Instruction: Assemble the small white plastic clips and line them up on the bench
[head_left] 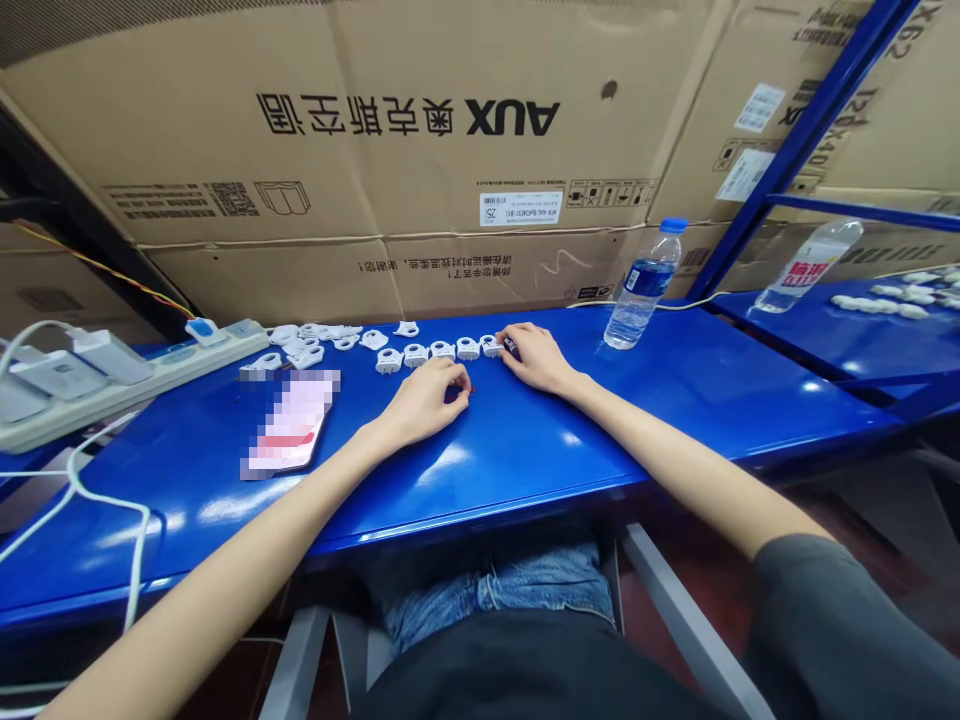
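Observation:
Five or so would be a guess past the hand, so: a row of several white ring-shaped plug pieces (388, 361) with metal prongs stands on the blue table (525, 440). My left hand (429, 402) is just in front of the row, its thumb and fingertips pinched together. A speck of red shows at those fingertips, too small to name. At the row's right end my right hand (534, 356) rests with curled fingers around a small dark object (512, 347) with pale marking. Its fingertips are at the last white plug piece (491, 346), partly hidden.
More white pieces (304, 345) lie loosely at the back left. A phone (292, 420) lies left of my arm. A power strip (187, 362) with chargers and cables lines the left side. A water bottle (645, 285) stands at the right; large cardboard (420, 190) walls the back.

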